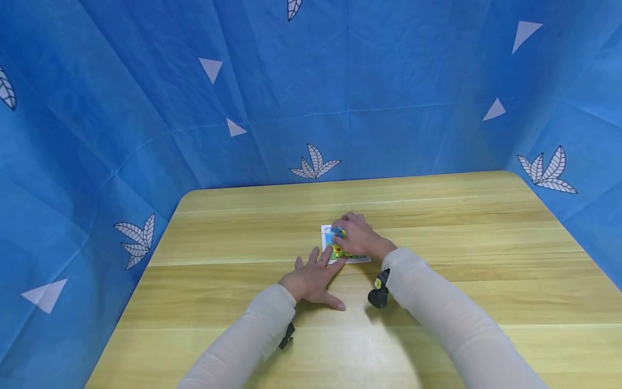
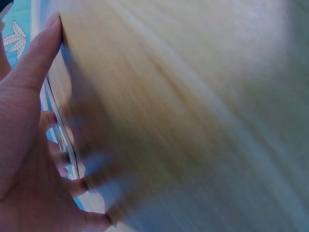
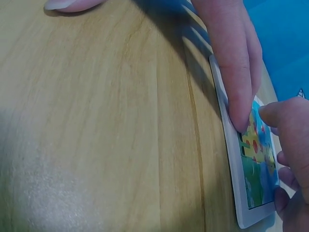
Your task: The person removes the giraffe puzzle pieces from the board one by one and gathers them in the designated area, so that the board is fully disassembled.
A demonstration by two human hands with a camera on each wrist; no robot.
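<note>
Brace w/ one side, work w/ the other

We've a small white-edged picture board (image 3: 237, 179) flat on the worktop (image 1: 233, 237), approx. mid-table & partly covered by our hands. It shows a yellow spotted figure (image 3: 255, 145), prob. a giraffe, on blue & green.

Our left hand (image 1: 313, 282) has its fingers spread apart: index tip at the board's near edge, middle tip by the near-left corner, thumb on the wood. Our right hand (image 1: 357, 237) bends over the right part of the board, thumb & fingertips at the picture; we can't tell if they're clamped on a loose bit or just pressing.

Tips, in our judgement: the step looks like fine fingertip work on the picture, so the left should brace the near edge w/ light downward pressure, tips on the rim rather than over the art. On the right, small moves, straight-down pressure, no sideways shove, else the whole board may skid. Best to lift the palm a bit so we see the spot; from above, it blocks a fair amt.

Text/brands: none we can read. The blue cloth (image 1: 389, 70) has leaf & triangle prints only; any marks on the black wrist device (image 1: 378, 297) are too small.
</note>
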